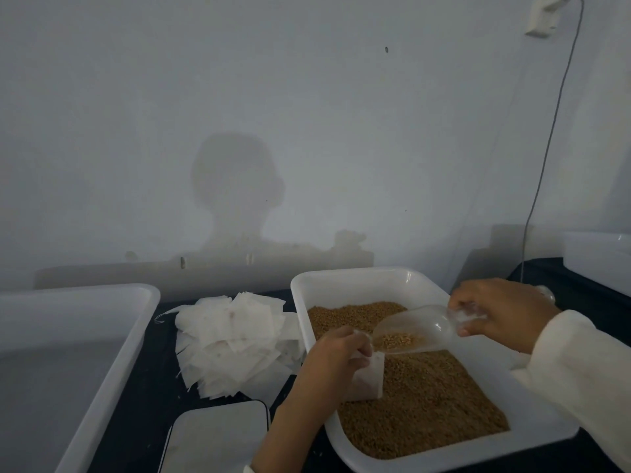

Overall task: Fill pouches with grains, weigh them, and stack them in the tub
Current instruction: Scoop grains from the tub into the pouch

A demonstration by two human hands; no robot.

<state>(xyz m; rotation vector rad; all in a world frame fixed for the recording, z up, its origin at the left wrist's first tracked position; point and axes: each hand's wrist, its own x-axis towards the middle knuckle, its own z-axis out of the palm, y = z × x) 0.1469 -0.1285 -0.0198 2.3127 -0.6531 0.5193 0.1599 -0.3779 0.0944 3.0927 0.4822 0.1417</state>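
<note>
Pouch stands upright on the grains inside the white tray, its mouth held open by the left hand, whose grip is pinched on the top edge. It looks like thin, limp white material, so I judge it very light and floppy when unfilled: it will not stay open or upright unaided and is best held at the rim, with the base resting on the grain bed. Once filled it should sag and need support from below.

Just above its mouth, a clear plastic scoop tilts down with a small load of grain at its lip. The right hand has its grip clamped round the scoop's handle. Loose grain is slippery and will spill if the mouth folds shut.

Left of the tray lies a heap of spare pouches on the dark surface. Near the front edge sits a flat pale scale, and at far left the large white tub.
</note>
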